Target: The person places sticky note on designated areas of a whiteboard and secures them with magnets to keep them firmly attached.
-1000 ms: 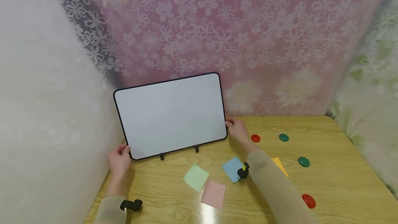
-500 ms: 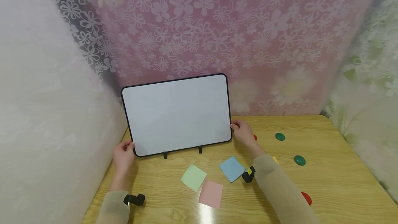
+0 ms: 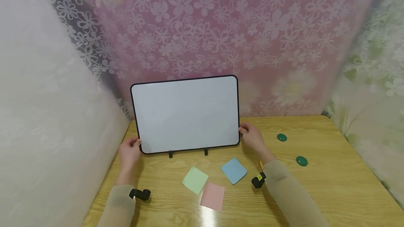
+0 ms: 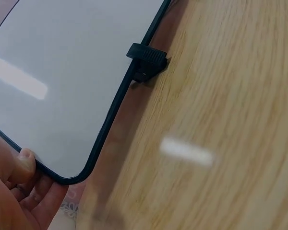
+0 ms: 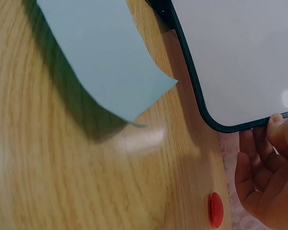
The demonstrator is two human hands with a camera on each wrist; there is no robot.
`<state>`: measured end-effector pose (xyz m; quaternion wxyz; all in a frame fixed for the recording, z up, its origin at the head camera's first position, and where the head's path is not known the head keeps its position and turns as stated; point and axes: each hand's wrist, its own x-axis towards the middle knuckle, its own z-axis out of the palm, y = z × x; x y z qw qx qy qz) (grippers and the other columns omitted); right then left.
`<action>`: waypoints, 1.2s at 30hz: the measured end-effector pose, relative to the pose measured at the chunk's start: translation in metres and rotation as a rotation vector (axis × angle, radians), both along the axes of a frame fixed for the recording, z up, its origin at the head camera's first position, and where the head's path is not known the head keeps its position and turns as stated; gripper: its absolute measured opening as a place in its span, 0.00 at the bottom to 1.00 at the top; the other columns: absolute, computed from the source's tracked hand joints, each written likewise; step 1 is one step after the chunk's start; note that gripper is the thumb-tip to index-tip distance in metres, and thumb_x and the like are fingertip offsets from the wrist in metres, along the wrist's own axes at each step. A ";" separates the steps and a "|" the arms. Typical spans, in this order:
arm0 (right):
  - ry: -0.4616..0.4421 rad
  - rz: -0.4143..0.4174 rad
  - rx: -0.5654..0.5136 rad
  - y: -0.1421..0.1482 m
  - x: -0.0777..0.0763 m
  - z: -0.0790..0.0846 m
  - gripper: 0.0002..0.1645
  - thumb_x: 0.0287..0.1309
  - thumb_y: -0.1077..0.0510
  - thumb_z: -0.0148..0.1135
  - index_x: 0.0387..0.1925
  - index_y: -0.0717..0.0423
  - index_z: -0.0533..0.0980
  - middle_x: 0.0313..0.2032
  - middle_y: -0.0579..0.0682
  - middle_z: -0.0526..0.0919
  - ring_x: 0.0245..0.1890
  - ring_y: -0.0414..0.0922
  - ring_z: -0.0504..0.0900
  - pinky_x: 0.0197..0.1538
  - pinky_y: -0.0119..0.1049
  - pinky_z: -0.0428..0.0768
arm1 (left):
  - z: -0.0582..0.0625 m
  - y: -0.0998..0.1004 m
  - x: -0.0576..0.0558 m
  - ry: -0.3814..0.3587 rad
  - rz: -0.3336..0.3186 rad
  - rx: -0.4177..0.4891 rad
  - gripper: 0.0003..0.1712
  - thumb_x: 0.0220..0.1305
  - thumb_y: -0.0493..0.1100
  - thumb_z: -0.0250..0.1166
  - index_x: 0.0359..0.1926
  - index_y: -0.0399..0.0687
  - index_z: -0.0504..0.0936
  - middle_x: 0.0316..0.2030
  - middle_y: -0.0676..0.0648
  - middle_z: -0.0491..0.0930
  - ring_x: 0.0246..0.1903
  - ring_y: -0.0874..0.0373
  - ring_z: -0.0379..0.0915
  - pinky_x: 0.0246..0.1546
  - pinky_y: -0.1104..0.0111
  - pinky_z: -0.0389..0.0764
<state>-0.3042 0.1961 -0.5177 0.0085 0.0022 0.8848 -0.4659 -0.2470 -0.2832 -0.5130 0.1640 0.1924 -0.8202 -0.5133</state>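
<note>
A black-framed whiteboard [image 3: 186, 115] stands upright near the back of the table on small black feet [image 3: 170, 154], its face blank. My left hand [image 3: 129, 151] grips its lower left edge, thumb on the front of the frame and fingers behind, as the left wrist view also shows on the whiteboard [image 4: 72, 81]. At the lower right edge my right hand [image 3: 252, 136] pinches the frame the same way. In the right wrist view the thumb of the right hand [image 5: 273, 177] lies over the frame of the whiteboard [image 5: 240, 62].
In front of the board lie a green sticky note [image 3: 195, 180], a pink one [image 3: 213, 196] and a blue one [image 3: 234, 171]. Two green magnets [image 3: 282, 137] are at the right of the wooden table [image 3: 341, 181]. A red magnet [image 5: 217, 210] shows in the right wrist view. Patterned curtains border the table.
Both hands have shifted the whiteboard to the right and turned it so its lower edge lies more level. The right arm now covers the red magnets and most of the orange note.
</note>
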 end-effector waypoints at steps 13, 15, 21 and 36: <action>-0.024 0.003 0.010 0.018 0.009 0.002 0.26 0.86 0.56 0.48 0.72 0.69 0.70 0.65 0.69 0.78 0.61 0.63 0.80 0.65 0.58 0.77 | -0.002 0.013 -0.020 -0.033 -0.023 -0.017 0.16 0.80 0.39 0.62 0.58 0.30 0.84 0.50 0.33 0.83 0.49 0.45 0.76 0.44 0.64 0.75; -0.028 -0.001 0.012 0.022 0.009 0.001 0.26 0.86 0.55 0.48 0.72 0.69 0.70 0.65 0.69 0.78 0.61 0.63 0.80 0.65 0.58 0.77 | -0.003 0.015 -0.022 -0.035 -0.021 -0.011 0.16 0.81 0.39 0.62 0.58 0.30 0.84 0.50 0.34 0.83 0.48 0.46 0.76 0.45 0.63 0.75; -0.050 -0.004 -0.021 0.030 0.009 -0.002 0.26 0.86 0.55 0.47 0.72 0.69 0.69 0.64 0.68 0.78 0.59 0.61 0.81 0.61 0.54 0.81 | -0.003 0.021 -0.027 -0.035 -0.036 -0.009 0.17 0.81 0.40 0.62 0.59 0.31 0.85 0.52 0.34 0.84 0.48 0.46 0.76 0.45 0.62 0.76; -0.067 -0.024 -0.043 0.037 0.015 0.004 0.26 0.87 0.55 0.45 0.73 0.69 0.68 0.65 0.69 0.77 0.57 0.60 0.83 0.59 0.52 0.82 | -0.002 0.024 -0.029 -0.029 -0.096 0.054 0.17 0.81 0.40 0.63 0.61 0.31 0.84 0.54 0.32 0.83 0.51 0.46 0.78 0.41 0.72 0.79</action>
